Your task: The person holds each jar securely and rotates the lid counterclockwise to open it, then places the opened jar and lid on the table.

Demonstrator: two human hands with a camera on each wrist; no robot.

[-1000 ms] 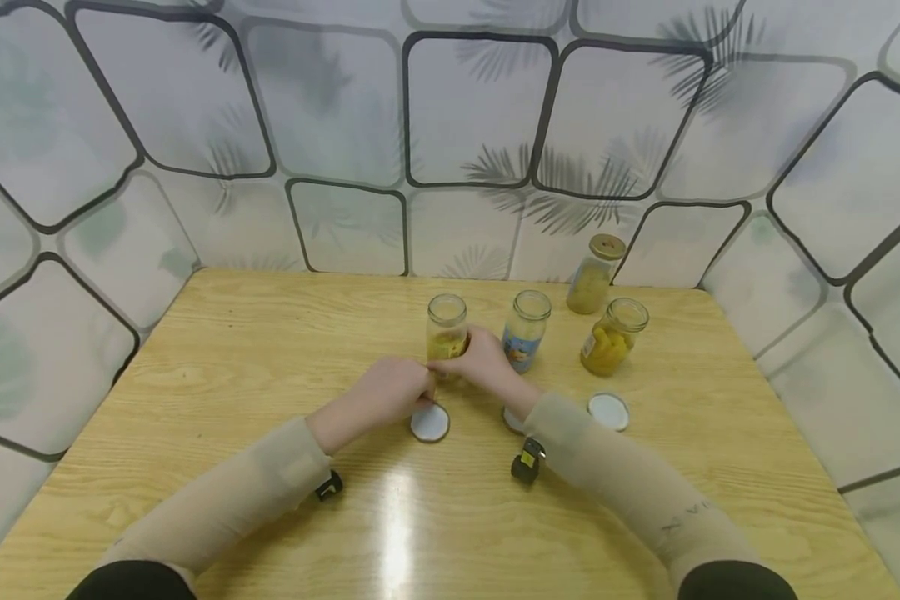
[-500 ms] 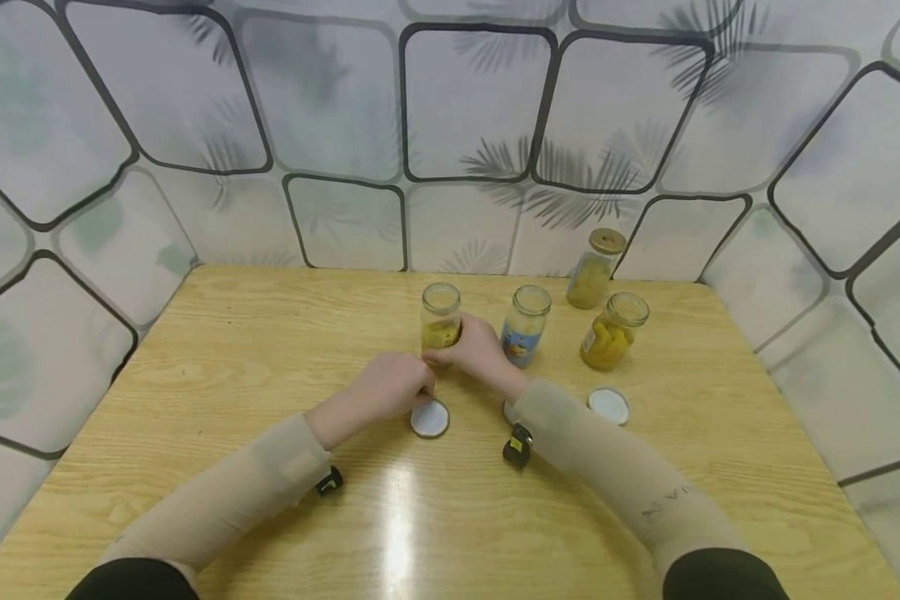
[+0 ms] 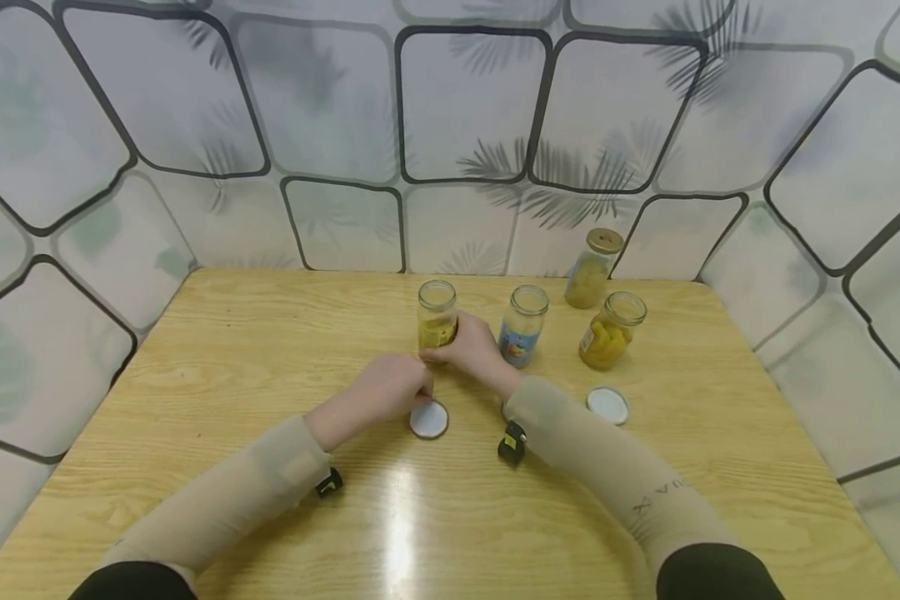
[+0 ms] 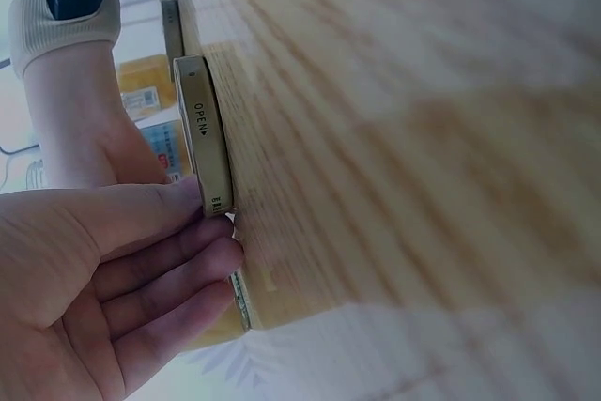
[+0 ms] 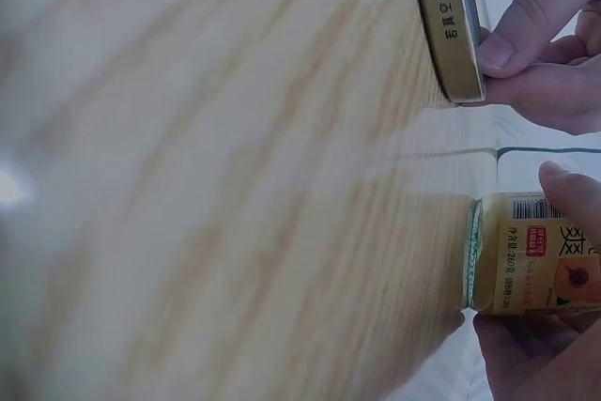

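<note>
Closest in, a beige left sleeve point(image 3: 225, 483) and right sleeve point(image 3: 607, 467) stretch over the wooden table point(image 3: 270, 333); a left wrist device point(image 3: 330, 482) and a right wrist device point(image 3: 512, 444), both black, show just below the cuffs; past them the near lid point(image 3: 429, 418) is at the tabletop with its white inside up, its gold rim printed with the word OPEN in the left wrist view; the left hand point(image 3: 381, 386) pinches that lid's edge between thumb and forefinger; to its right, the middle lid point(image 4: 171, 25) is mostly hidden by the sleeve in the head view, and the right lid point(image 3: 607, 405) lies well apart, also white side up; a little farther off, the right hand point(image 3: 472, 350) is wrapped round the held jar point(image 3: 437, 333), which stands upright and lidless with yellow contents and a printed label; just right of that hand stands the blue-labelled jar point(image 3: 519, 342), also uncapped; beyond it to the right is the jar of yellow pieces point(image 3: 607, 340), its mouth uncovered too; behind these stands the capped jar point(image 3: 588, 279), under a gold lid, near the patterned wall point(image 3: 465, 108).
</note>
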